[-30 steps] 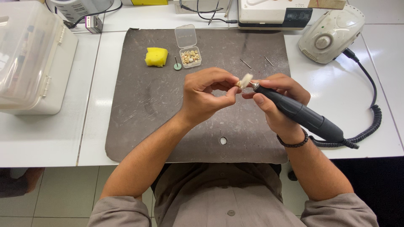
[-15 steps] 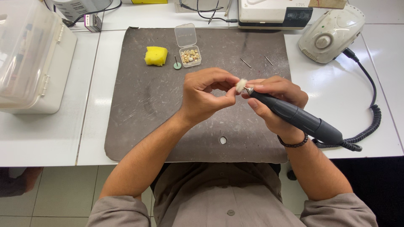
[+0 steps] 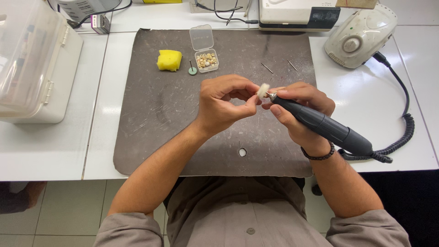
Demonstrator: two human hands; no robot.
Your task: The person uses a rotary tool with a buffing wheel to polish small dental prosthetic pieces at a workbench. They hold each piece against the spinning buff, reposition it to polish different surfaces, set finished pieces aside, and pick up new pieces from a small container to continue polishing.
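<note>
Both hands up over the dark mat, meeting at centre. Right hand wrapped around a dark rotary handpiece, gripped pen-style, fingers closed on the barrel. Its long axis runs from lower right, where the coiled cord trails off toward the pale control box, up-left to the tip. On that tip sits a small white buffing wheel, pointing at the left hand. Left hand is pinched shut, thumb & forefinger curled together just left of the wheel; it seems to be holding a tiny piece, but the piece itself is hidden by the fingers, can't tell what it is. Wheel & left fingertips are touching or as good as touching, can't tell which. So the key relation: tool comes in from the right, work held on the left, contact point dead between the two hands, above the mat, not resting on it. Further back on the mat, well apart from the hands: a yellow sponge, a small green-disc bit, an open clear box of small pale pieces, & two loose thin bits.
</note>
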